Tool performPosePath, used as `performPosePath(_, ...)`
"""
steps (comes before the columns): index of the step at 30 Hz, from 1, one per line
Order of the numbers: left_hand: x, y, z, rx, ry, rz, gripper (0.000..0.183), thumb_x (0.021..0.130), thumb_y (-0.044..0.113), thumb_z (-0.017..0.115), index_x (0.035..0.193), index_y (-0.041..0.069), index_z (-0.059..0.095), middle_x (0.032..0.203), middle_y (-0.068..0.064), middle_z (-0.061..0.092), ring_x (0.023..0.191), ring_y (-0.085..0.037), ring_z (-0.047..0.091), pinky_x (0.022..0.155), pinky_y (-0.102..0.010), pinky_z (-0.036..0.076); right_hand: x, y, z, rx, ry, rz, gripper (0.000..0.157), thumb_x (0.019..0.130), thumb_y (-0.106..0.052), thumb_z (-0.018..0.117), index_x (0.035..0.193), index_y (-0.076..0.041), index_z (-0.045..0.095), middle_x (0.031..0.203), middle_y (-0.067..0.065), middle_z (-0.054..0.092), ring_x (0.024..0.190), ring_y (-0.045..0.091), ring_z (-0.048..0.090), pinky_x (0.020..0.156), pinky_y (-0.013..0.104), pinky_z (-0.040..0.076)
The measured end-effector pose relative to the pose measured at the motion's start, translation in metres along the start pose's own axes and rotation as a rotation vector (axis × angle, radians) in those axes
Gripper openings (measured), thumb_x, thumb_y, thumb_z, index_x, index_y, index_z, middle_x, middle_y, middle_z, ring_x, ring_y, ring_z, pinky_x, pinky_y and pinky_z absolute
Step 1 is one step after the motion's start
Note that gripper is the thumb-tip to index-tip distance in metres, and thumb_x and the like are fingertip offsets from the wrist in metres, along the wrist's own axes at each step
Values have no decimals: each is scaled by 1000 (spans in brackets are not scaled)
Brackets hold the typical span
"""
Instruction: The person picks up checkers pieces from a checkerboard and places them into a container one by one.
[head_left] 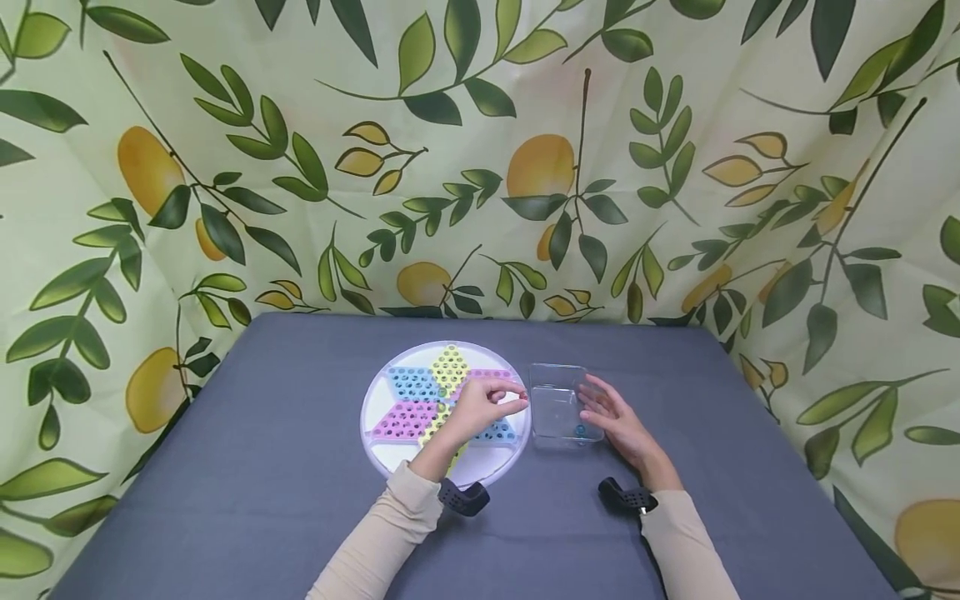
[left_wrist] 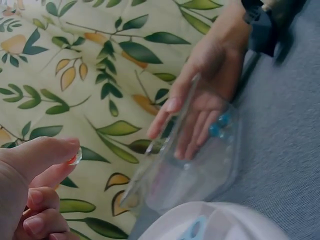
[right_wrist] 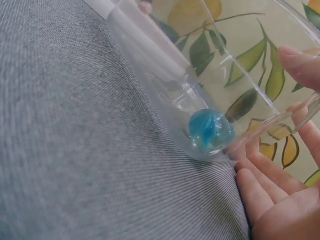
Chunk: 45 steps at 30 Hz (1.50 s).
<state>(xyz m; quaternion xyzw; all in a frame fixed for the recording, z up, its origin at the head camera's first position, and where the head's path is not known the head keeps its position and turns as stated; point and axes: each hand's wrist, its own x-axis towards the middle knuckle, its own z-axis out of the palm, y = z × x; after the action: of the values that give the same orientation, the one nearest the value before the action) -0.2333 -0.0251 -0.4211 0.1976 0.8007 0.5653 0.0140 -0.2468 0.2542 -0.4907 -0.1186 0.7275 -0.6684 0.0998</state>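
Between thumb and forefinger my left hand (head_left: 480,408) pinches a clear glass marble with a red-orange streak (left_wrist: 76,157), held above the right edge of a round white Chinese checkers board (head_left: 397,454). The board's star has pink, yellow and blue sections dotted with holes, partly covered by the hand and wrist. Just right of it stands a clear plastic box (head_left: 555,408). Blue-swirled marbles (right_wrist: 210,131) lie in its near right corner. My right hand (head_left: 626,429) is at the box's right side, fingers extended along the wall and thumb over the rim.
A grey-blue cloth (head_left: 285,467) covers the table. Behind and beside the table hangs a curtain (head_left: 465,225) printed with leaves and fruit. Black camera bands sit on both wrists, over beige sleeves (head_left: 690,542).
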Motion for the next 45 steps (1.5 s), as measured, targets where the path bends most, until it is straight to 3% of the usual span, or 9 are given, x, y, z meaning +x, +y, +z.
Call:
performPosePath(4,-1,-2,9,-24,6,-30,25,82,13,73,102,-1,73,58,6,28,56,-2,25,52,-15,23,-1,-2,0,-29,5,22,74,94,-13,60,153,-10,16,158,26,21,132,-2,43,94,3,38)
performPosePath(8,-1,-4,17,-23,12,-22,22,81,12,73,100,1,74,56,7,28,54,-1,25,50,-14,23,0,-3,1,-36,16,38,74,93,-12,60,153,-11,16,158,25,22,131,-1,44,94,3,38)
performPosePath(11,-1,-4,21,-17,11,-15,21,81,12,73,99,1,74,56,7,29,53,0,26,49,-14,23,0,-3,1,-62,27,58,74,94,-14,60,153,-13,16,158,23,22,138,9,42,93,2,37)
performPosePath(14,-1,-4,23,-18,4,-12,21,82,11,73,100,0,74,56,7,30,53,0,26,49,-14,23,0,-6,1,-83,28,64,75,94,-15,60,154,-13,16,158,23,22,147,36,26,93,2,37)
performPosePath(17,-2,-3,25,-28,-5,-10,22,81,10,73,100,-2,73,56,7,30,52,0,26,49,-14,23,0,-7,1,-81,26,53,76,93,-15,61,154,-12,14,158,25,21,147,43,20,93,2,37)
performPosePath(23,0,-4,27,-35,-3,-9,22,81,10,73,100,-2,73,56,6,28,52,-1,24,49,-15,22,2,-9,1,-75,24,56,77,93,-16,62,154,-13,14,158,24,21,147,41,20,95,3,37)
performPosePath(31,-1,-12,36,33,-21,-30,23,83,11,72,102,-2,73,58,7,30,53,-3,26,50,-14,24,0,-7,1,-70,34,48,77,93,-14,62,154,-11,15,157,26,22,147,40,22,93,2,37)
performPosePath(35,-2,-15,38,66,-31,-26,24,83,11,72,103,-2,73,59,6,31,54,-2,27,52,-14,25,-1,-5,2,-58,43,41,77,92,-13,63,153,-10,16,157,27,22,146,31,30,93,2,38)
performPosePath(45,-4,-10,28,62,-27,5,28,83,9,72,107,-4,71,57,6,29,54,-1,25,53,-14,25,0,-8,2,-52,26,32,77,93,-11,61,153,-8,14,157,27,21,147,42,20,91,1,37)
